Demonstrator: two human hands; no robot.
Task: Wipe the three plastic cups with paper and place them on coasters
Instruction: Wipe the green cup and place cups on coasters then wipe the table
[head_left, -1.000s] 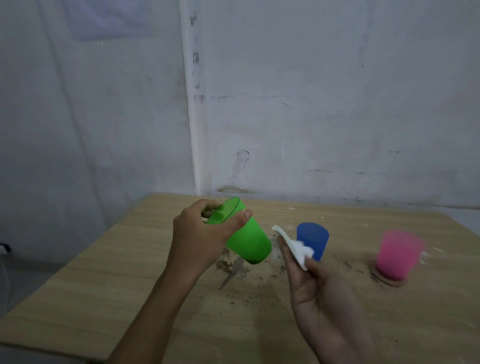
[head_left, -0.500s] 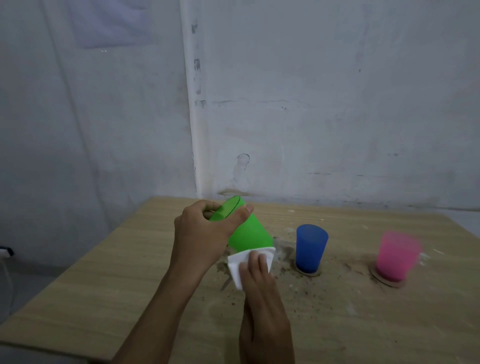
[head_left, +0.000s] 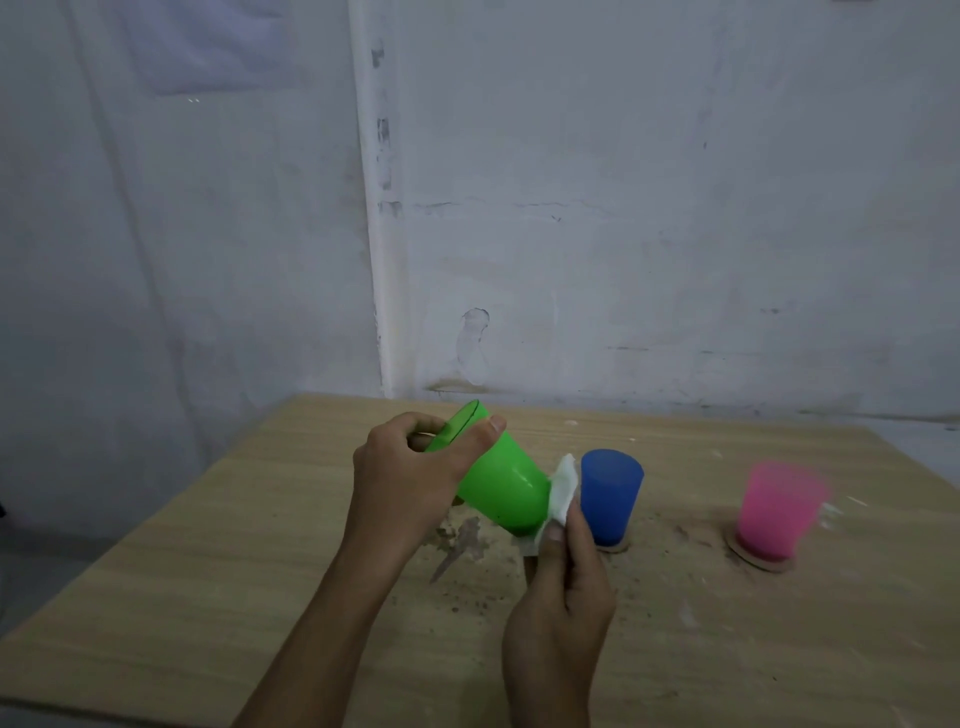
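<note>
A: What is the left hand (head_left: 410, 480) doing?

B: It grips the green cup (head_left: 498, 486) up in the air, above the bench (head_left: 208, 571). The thumb lies along the side near the rim and the fingers curl round the far side. The cup is smooth, shiny plastic, wide at the mouth and thin at the bottom. It is tipped over, with the mouth up and away from the blue cup (head_left: 609, 493) and the bottom pointing down toward it.

A: And the right hand (head_left: 563, 613)?

B: It pinches a soft white paper (head_left: 562, 491) and presses it on the bottom of the green cup. The paper is crumpled. Part of it hides behind the thumb.

A: Where are the other cups?

B: The blue cup stands mouth down on a round, flat brown coaster (head_left: 615, 545), just beside the paper. Only a thin edge of that coaster shows. The pink cup (head_left: 779, 512) stands well off on the other side of the blue cup, on its own coaster (head_left: 763, 561). It looks blurry, so I cannot tell which way up it is.

A: What is the bench like?

B: Pale wood with long lines in it. Brown crumbs and a dark smear (head_left: 462, 540) lie under the green cup. The bench's back edge meets a rough white wall (head_left: 623, 208). The near part of the bench, on the green cup's side of the blue cup, is bare wood.
</note>
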